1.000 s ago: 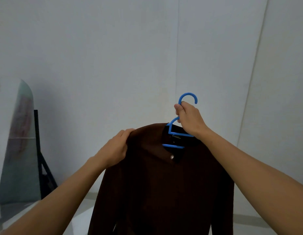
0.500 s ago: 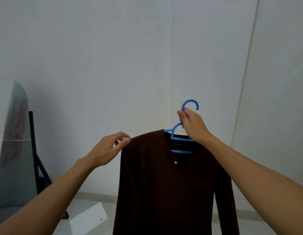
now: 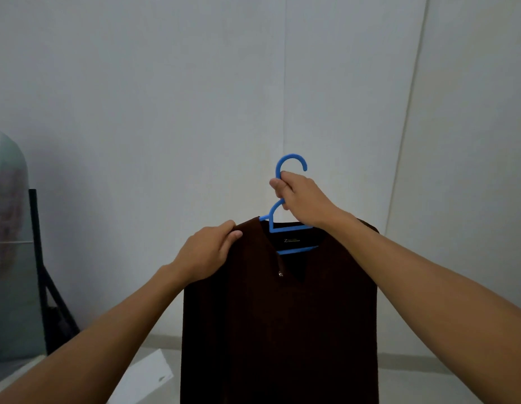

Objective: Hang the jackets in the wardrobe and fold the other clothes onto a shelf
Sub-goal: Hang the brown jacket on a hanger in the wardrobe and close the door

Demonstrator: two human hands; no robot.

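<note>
A: What is nearest, and why is it held so?

B: The two forearms reach up and forward; the left hand [image 3: 208, 252] has its fingers curled over the jacket's shoulder, thumb under the cloth, pinching the fabric; I judge this is to settle that shoulder on the hanger's arm, so it will not slide off.

A: And the right hand?

B: The right hand [image 3: 301, 199] is closed round the neck of the hanger [image 3: 291, 161], just under the hook, fingers pressed together; it bears the whole weight and leaves the hook free for a rail.

A: Where is the jacket?

B: The jacket [image 3: 279, 330], dark brown, hangs in mid-air from the blue hanger, between the arms, collar up; no wardrobe shows.

A: Farther off?

B: A mirror [image 3: 8, 258] on a dark stand leans at the left edge; a white board [image 3: 145, 377] lies on the floor; behind all, the pale wall [image 3: 166, 97].
</note>
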